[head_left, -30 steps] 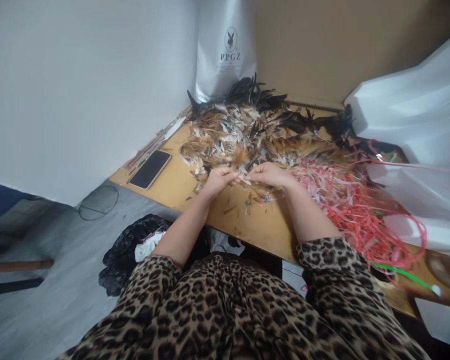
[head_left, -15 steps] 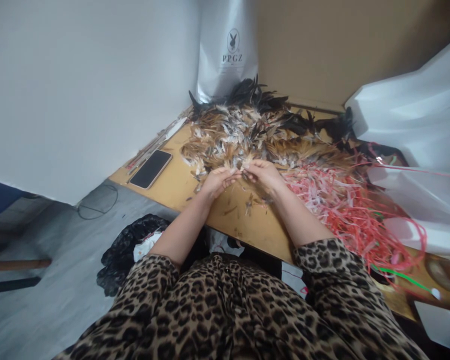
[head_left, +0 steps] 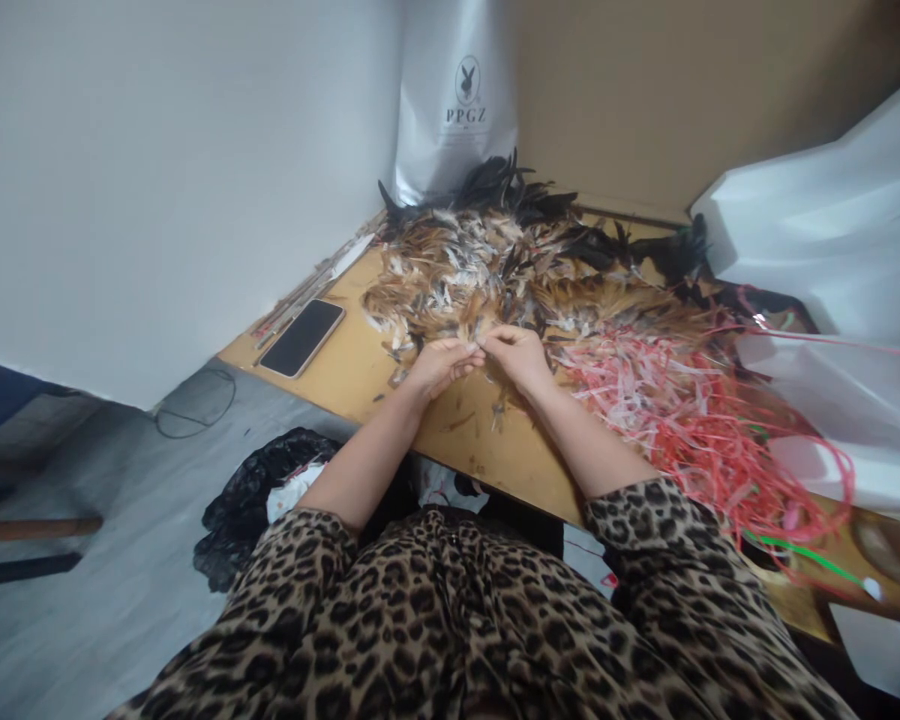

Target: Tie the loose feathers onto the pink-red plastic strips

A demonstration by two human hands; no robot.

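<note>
A big heap of brown, white and black feathers [head_left: 495, 265] covers the far part of the wooden table [head_left: 352, 370]. My left hand [head_left: 439, 362] and my right hand [head_left: 520, 355] meet at the heap's near edge, fingertips almost touching. Both pinch a small bunch of feathers [head_left: 480, 335] between them. The fingers hide the exact grip. Right of my right hand lies a tangle of pink and red plastic strips [head_left: 682, 410].
A black phone [head_left: 302, 337] lies at the table's left edge beside thin sticks [head_left: 307, 290]. A silver bag [head_left: 454, 100] stands in the corner; white plastic bags [head_left: 832, 250] crowd the right. A black bag [head_left: 262, 495] sits on the floor under the table.
My right hand has slid left and a little away from me, closing up to my left hand at the feather heap. My left hand has hardly moved.
</note>
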